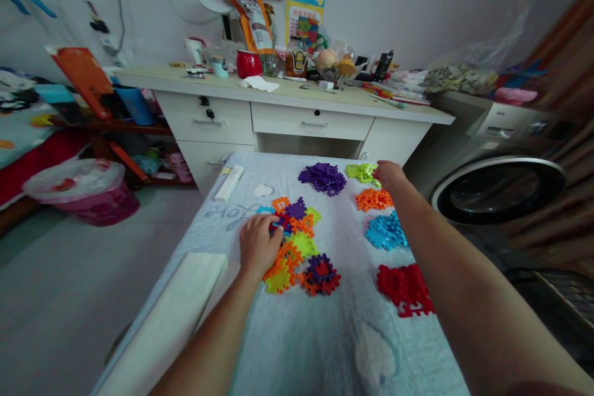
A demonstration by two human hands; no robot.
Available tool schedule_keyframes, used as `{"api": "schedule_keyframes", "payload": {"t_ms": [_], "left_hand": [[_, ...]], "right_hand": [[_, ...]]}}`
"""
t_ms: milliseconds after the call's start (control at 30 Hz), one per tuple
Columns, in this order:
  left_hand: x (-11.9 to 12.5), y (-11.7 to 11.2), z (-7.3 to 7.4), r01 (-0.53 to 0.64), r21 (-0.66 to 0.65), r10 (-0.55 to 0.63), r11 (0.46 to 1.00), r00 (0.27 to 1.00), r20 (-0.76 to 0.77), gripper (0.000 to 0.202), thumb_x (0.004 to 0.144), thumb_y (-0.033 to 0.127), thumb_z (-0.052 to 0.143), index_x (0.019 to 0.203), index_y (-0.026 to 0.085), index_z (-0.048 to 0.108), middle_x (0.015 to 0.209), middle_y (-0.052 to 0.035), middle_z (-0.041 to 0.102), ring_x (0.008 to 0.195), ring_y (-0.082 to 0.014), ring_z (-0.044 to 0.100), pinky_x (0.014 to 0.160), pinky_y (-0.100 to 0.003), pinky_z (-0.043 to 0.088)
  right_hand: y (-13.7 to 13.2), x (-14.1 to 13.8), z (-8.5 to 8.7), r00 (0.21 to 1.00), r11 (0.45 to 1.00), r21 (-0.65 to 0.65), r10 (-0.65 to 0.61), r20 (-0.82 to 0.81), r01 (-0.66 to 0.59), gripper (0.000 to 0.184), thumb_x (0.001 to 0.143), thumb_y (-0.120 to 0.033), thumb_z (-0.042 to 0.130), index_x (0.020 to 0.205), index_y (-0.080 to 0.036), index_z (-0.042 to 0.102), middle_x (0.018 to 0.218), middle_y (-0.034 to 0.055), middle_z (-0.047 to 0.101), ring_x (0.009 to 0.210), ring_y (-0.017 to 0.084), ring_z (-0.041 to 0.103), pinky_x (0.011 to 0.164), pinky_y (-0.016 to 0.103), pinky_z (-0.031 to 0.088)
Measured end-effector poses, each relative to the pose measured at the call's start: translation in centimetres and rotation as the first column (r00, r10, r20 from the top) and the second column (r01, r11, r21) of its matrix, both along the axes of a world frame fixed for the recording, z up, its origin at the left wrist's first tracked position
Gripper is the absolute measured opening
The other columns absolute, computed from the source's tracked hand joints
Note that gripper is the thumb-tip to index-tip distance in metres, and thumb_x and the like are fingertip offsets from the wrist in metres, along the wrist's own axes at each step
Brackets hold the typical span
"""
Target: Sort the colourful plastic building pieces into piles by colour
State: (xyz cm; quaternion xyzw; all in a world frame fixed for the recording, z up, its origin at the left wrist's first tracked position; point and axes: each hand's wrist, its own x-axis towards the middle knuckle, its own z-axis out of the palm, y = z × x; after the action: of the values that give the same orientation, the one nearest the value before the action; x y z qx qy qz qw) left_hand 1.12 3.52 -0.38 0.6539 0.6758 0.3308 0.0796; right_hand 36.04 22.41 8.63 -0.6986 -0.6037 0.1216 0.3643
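Observation:
My left hand point(258, 244) rests at the left side of a mixed heap of notched plastic puzzle pieces point(302, 244). Its thumb and fingers are apart, with the fingertips touching red and purple pieces. My right arm stretches to the far right of the table, where my right hand point(390, 176) has its bent fingers on a light-green piece at the edge of the green pile point(361, 172). Sorted by colour nearby are a purple pile point(322, 178), an orange pile point(373, 199), a blue pile point(386, 231) and a red pile point(404, 289), the last partly behind my right forearm.
A pale cloth covers the table point(297, 334). On its left lie a white box point(229, 184) and a long white object point(185, 297). Beyond stands a cluttered desk point(288, 96), with a washing machine point(496, 173) to the right and a pink bin point(86, 192) left.

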Motion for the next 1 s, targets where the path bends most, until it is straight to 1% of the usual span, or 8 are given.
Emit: {"api": "schedule_keyframes", "payload": {"t_ms": [133, 200, 267, 367, 467, 667, 833, 1000], "left_hand": [[-0.1, 0.0, -0.4, 0.0, 0.022, 0.0, 1.0, 1.0, -0.004, 0.019, 0.085, 0.03, 0.056, 0.101, 0.026, 0.066, 0.112, -0.0035, 0.069, 0.114, -0.025, 0.057, 0.102, -0.042, 0.039], [-0.1, 0.0, -0.5, 0.001, 0.031, -0.001, 1.0, 1.0, -0.008, 0.019, 0.085, 0.03, 0.057, 0.101, 0.026, 0.066, 0.111, -0.0038, 0.069, 0.113, -0.0248, 0.057, 0.102, -0.042, 0.04], [-0.1, 0.1, -0.5, 0.001, 0.032, -0.001, 0.999, 1.0, -0.01, 0.019, 0.085, 0.031, 0.056, 0.101, 0.025, 0.066, 0.111, -0.0043, 0.069, 0.113, -0.0249, 0.057, 0.102, -0.042, 0.04], [-0.1, 0.1, -0.6, -0.003, 0.033, 0.003, 0.999, 1.0, -0.009, 0.019, 0.085, 0.03, 0.056, 0.1, 0.025, 0.066, 0.112, -0.0043, 0.069, 0.112, -0.0253, 0.057, 0.102, -0.043, 0.04], [-0.1, 0.1, -0.6, -0.006, 0.035, 0.006, 0.999, 1.0, -0.004, 0.019, 0.085, 0.03, 0.056, 0.1, 0.025, 0.066, 0.112, -0.004, 0.069, 0.113, -0.0257, 0.057, 0.101, -0.043, 0.04], [-0.1, 0.0, -0.5, -0.01, 0.029, 0.01, 1.0, 1.0, 0.004, 0.019, 0.085, 0.03, 0.056, 0.1, 0.025, 0.066, 0.112, -0.0036, 0.069, 0.113, -0.0248, 0.057, 0.101, -0.042, 0.04], [0.0, -0.1, -0.2, -0.012, 0.018, 0.012, 1.0, 1.0, 0.002, 0.019, 0.085, 0.03, 0.056, 0.1, 0.025, 0.066, 0.112, -0.0036, 0.069, 0.112, -0.0245, 0.057, 0.101, -0.042, 0.04], [0.0, -0.2, -0.1, -0.005, 0.018, 0.005, 1.0, 1.0, 0.002, 0.019, 0.085, 0.03, 0.056, 0.1, 0.025, 0.066, 0.113, -0.0038, 0.069, 0.113, -0.0246, 0.057, 0.102, -0.042, 0.04]], "right_hand": [[-2.4, -3.0, -0.1, 0.906, 0.995, -0.029, -0.095, -0.413, 0.091, 0.02, 0.071, -0.008, 0.055, 0.086, -0.019, 0.061, 0.08, 0.0029, 0.058, 0.07, 0.013, 0.06, 0.064, 0.027, 0.054], [-4.5, -4.8, -0.5, 0.843, 1.0, -0.022, -0.026, -0.537, 0.017, 0.022, 0.068, -0.008, 0.056, 0.087, -0.019, 0.061, 0.088, 0.0028, 0.061, 0.073, 0.012, 0.061, 0.066, 0.027, 0.054], [-6.8, -6.8, -1.2, 0.8, 0.989, -0.027, 0.101, -0.592, -0.145, 0.019, 0.068, -0.012, 0.058, 0.086, -0.019, 0.062, 0.09, 0.0022, 0.064, 0.075, 0.013, 0.062, 0.067, 0.027, 0.053], [-9.8, -9.6, -2.5, 0.814, 0.931, -0.078, 0.269, -0.514, -0.357, 0.019, 0.07, -0.015, 0.056, 0.086, -0.019, 0.065, 0.085, 0.0013, 0.068, 0.075, 0.014, 0.062, 0.067, 0.027, 0.052], [-11.9, -12.0, -4.0, 0.856, 0.88, -0.11, 0.41, -0.315, -0.462, 0.018, 0.074, -0.015, 0.055, 0.086, -0.019, 0.068, 0.082, 0.0013, 0.069, 0.077, 0.016, 0.063, 0.073, 0.029, 0.051], [-13.7, -13.9, -6.3, 0.889, 0.888, -0.128, 0.452, 0.073, -0.441, 0.033, 0.08, -0.012, 0.056, 0.11, -0.016, 0.068, 0.115, 0.012, 0.067, 0.103, 0.021, 0.062, 0.093, 0.035, 0.047], [-14.2, -14.1, -7.4, 0.812, 0.827, -0.143, 0.562, 0.157, -0.544, 0.044, 0.08, -0.01, 0.057, 0.124, -0.014, 0.061, 0.129, 0.014, 0.062, 0.122, 0.023, 0.054, 0.107, 0.039, 0.035], [-14.1, -13.8, -8.0, 0.739, 0.76, -0.158, 0.65, 0.178, -0.631, 0.049, 0.078, -0.005, 0.053, 0.125, -0.018, 0.059, 0.135, 0.0129, 0.057, 0.126, 0.023, 0.049, 0.107, 0.042, 0.032]]}}
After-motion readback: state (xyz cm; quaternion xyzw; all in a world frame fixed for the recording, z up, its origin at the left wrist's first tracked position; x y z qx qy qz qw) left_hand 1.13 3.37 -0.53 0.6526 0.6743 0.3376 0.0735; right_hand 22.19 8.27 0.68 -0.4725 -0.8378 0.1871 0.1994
